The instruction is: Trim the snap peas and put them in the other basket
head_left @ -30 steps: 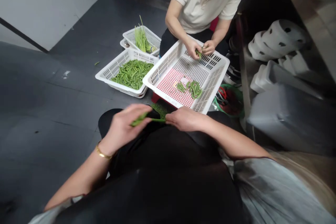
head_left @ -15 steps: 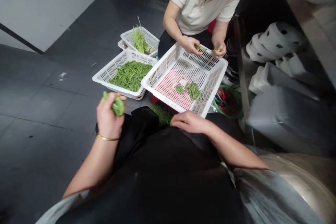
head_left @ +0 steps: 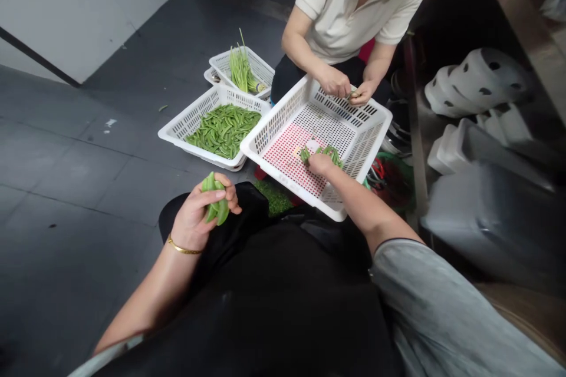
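My left hand (head_left: 203, 207) is raised over my left knee, its fingers and thumb closed around a few green pea pods (head_left: 214, 199). A gold bracelet circles that wrist. My right hand (head_left: 320, 164) reaches down into the large white slotted basket (head_left: 292, 179) in front of me. It touches a small group of pods (head_left: 332, 156) on the basket floor; the back of the hand hides its fingertips. Beyond the basket's left side, a second white basket (head_left: 174, 129) holds a heap of green pods (head_left: 225, 129).
Opposite me a person in a white shirt (head_left: 336, 23) works with both hands (head_left: 347, 89) over the basket's far edge. A further basket (head_left: 265, 73) holds long green stalks (head_left: 241, 70). Green scraps (head_left: 274, 197) lie below the near basket. Grey bins (head_left: 481, 212) and white containers (head_left: 473, 82) stand right.
My right hand has moved from near my lap, in front of the basket, up into it among the pods. My left hand has shifted rightward, still holding pods. The other person's hands have drawn together.
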`<state>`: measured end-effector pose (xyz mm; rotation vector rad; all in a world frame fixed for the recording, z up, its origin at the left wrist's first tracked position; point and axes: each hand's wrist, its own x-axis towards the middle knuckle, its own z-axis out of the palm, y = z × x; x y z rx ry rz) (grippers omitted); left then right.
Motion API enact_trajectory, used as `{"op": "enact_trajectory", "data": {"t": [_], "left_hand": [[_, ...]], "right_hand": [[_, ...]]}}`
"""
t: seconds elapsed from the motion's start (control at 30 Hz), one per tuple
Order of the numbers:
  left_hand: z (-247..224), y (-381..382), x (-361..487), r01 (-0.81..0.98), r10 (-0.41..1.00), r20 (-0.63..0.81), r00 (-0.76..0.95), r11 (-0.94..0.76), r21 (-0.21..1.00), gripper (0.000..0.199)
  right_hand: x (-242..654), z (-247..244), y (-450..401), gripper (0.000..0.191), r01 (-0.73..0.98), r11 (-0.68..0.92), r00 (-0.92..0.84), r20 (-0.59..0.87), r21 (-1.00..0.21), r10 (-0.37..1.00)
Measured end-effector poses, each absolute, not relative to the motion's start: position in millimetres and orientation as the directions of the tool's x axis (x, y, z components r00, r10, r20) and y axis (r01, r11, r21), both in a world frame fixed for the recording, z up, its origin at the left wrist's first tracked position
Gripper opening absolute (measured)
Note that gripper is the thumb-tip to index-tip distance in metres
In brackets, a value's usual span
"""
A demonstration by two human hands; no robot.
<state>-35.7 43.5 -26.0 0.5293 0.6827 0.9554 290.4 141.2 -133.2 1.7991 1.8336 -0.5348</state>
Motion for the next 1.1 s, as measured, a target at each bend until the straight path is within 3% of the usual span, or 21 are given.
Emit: {"op": "enact_trajectory", "data": {"t": [0.13, 0.23, 0.47, 0.63, 0.77, 0.87, 0.93, 1.03, 1.1], "left_hand": [[-26.1, 38.1, -20.6, -0.54, 0.834, -0.249, 0.491, 0.517, 0.664, 0.017], [-25.7, 30.8, -10.0, -0.423, 0.799, -0.3, 0.521, 0.547, 0.723, 0.015], [-23.3, 21.4, -11.7, -0.258, 0.839, -0.409, 0.358, 0.51, 0.821, 0.026], [-31.1, 18.9, 8.0, -0.151, 0.885, -0.381, 0.267, 0.429, 0.89, 0.039], [-31.2, 13.3, 13.5, -0.112, 0.902, -0.304, 0.307, 0.352, 0.929, 0.03], [-28.4, 8.4, 4.2, -0.143, 0.854, -0.308, 0.419, 0.397, 0.906, 0.026], [-25.8, 5.4, -2.4, -0.171, 0.804, -0.318, 0.502, 0.453, 0.875, 0.027], [-21.1, 1.8, -5.0, -0.192, 0.754, -0.334, 0.566, 0.514, 0.836, 0.026], [-19.2, 0.7, -0.9, -0.224, 0.737, -0.35, 0.578, 0.556, 0.801, 0.025]], "right_hand": [[300.6, -130.7, 138.6, 0.035, 0.997, 0.032, 0.018, -0.624, 0.069, 0.781], [295.9, -123.8, 137.8, 0.035, 0.998, 0.024, 0.019, -0.615, 0.062, 0.789], [274.7, -67.6, 115.4, 0.022, 0.993, 0.094, -0.119, -0.529, -0.074, 0.84], [229.7, -8.6, 36.6, 0.014, 0.923, 0.291, -0.369, -0.366, -0.252, 0.854], [198.2, 13.7, -4.3, 0.012, 0.73, 0.584, -0.655, -0.12, -0.356, 0.746], [198.2, 17.6, 1.1, 0.015, 0.601, 0.54, -0.655, 0.024, -0.589, 0.755], [201.9, 17.8, 11.1, 0.016, 0.534, 0.515, -0.596, 0.134, -0.67, 0.792], [200.2, 16.0, 19.3, 0.017, 0.459, 0.621, -0.652, 0.234, -0.635, 0.721], [193.2, 12.8, 17.8, 0.022, 0.505, 0.684, -0.675, 0.253, -0.526, 0.693]]}}
